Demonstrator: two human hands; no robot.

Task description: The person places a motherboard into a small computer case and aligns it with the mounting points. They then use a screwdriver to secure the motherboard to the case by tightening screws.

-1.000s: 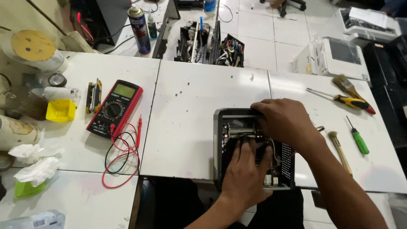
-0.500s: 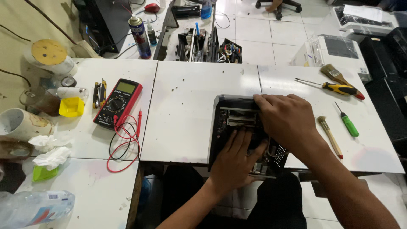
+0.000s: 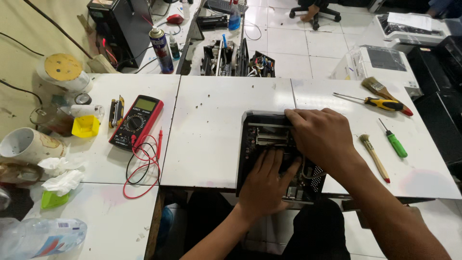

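An opened black power-supply-like metal box (image 3: pixel 255 126) lies at the near edge of the white table (image 3: pixel 216 120), its circuit board exposed. My left hand (image 3: pixel 267 184) reaches into it from below, fingers pressed flat on the components inside. My right hand (image 3: pixel 320 135) lies over the box's right part, fingers curled over its far rim. Whether either hand pinches a part inside is hidden.
A red multimeter (image 3: pixel 136 122) with red and black leads lies left. Right of the box lie a small brush (image 3: pixel 374 155), a green screwdriver (image 3: pixel 394 140), a yellow-handled screwdriver (image 3: pixel 380 103) and a paintbrush (image 3: pixel 380 90). Cups, tissue, a yellow dish (image 3: pixel 85 126) and a spray can (image 3: pixel 160 49) crowd the left.
The head view shifted slightly, so the table sits lower and nearer. My right hand slid a little toward the box's far rim; my left hand stays inside.
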